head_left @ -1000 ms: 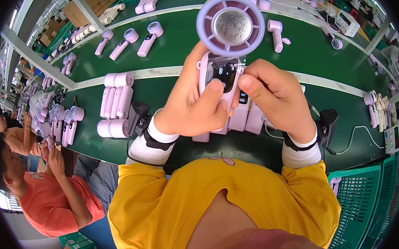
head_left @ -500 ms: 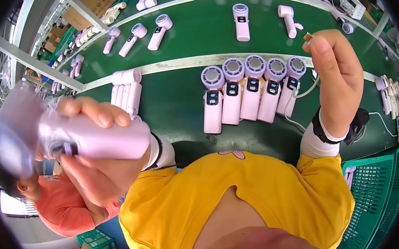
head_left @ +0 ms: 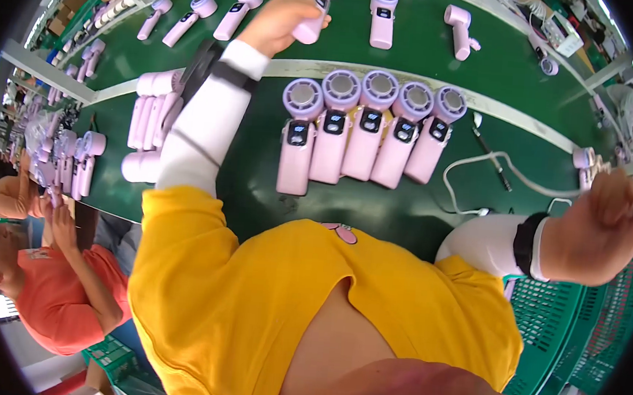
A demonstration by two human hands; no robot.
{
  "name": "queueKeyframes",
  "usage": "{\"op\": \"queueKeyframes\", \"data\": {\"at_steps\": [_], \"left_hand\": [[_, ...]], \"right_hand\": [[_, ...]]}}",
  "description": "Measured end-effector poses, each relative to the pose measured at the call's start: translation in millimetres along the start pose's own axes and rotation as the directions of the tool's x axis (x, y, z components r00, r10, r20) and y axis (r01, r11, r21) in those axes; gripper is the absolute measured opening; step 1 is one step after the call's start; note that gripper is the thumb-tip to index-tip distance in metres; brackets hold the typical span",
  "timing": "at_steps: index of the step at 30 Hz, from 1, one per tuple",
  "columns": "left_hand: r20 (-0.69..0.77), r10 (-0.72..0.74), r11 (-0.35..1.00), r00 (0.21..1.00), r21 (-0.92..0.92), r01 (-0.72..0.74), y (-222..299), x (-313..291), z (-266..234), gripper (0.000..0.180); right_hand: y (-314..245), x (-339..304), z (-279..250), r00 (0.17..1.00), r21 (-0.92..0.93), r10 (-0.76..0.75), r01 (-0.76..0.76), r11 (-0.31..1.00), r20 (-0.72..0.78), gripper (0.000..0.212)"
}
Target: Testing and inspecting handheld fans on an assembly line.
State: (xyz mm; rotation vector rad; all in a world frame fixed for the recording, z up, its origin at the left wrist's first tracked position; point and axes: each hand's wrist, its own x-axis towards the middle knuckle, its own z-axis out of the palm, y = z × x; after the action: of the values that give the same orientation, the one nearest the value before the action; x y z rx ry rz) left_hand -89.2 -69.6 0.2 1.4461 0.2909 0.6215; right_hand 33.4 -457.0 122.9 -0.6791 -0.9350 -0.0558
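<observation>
My left hand [head_left: 279, 24] reaches over the green far strip, fingers wrapped round the handle of a pink handheld fan [head_left: 310, 25]. That fan is upright with its lilac head up and a small dark display on its neck. Below it, a row of several pink fans [head_left: 364, 146] lies on the near green surface, heads away from me, displays lit. At the right edge, my right hand [head_left: 593, 235] is raised and smeared by motion. A grey-white cable [head_left: 512, 174] runs up beside it; whether the fingers hold it is unclear.
A white rail [head_left: 520, 124] divides the near surface from the far strip, where more fans [head_left: 381, 22] stand or lie. Stacked pink fans [head_left: 152, 113] sit left, under my forearm. A green crate [head_left: 543, 316] is low right. A co-worker in an orange shirt [head_left: 67, 297] sits left.
My left hand has carried the fan from the near left up and away, over the far strip. My right hand has dropped from above the row to the right edge.
</observation>
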Motion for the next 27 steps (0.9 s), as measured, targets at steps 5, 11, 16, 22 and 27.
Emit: {"op": "queueKeyframes", "data": {"at_steps": [5,11,16,22,27], "left_hand": [[0.023,-0.057,0.606,0.998,0.795,0.016,-65,91,-18,0.024],[0.002,0.119,-0.133,0.993,0.991,0.014,-73,137,3,0.034],[0.149,-0.193,0.077,0.970,0.988,-0.136,-61,134,129,0.039],[0.017,-0.474,0.758,0.881,0.517,0.397,-71,133,126,0.018],[0.170,-0.105,0.963,0.980,-0.230,0.143,12,27,158,0.031]], "right_hand": [[-12,0,-20,0.981,-0.108,-0.077,0.097,0.989,0.180,0.023],[-15,10,-44,0.986,-0.118,-0.148,0.157,0.980,0.081,0.016],[-18,18,-61,0.975,-0.119,-0.197,0.208,0.971,0.100,0.036],[-28,16,-57,0.981,-0.121,-0.165,0.177,0.977,0.099,0.027],[-17,4,-39,0.997,-0.115,-0.050,0.057,0.992,0.066,0.020]]}}
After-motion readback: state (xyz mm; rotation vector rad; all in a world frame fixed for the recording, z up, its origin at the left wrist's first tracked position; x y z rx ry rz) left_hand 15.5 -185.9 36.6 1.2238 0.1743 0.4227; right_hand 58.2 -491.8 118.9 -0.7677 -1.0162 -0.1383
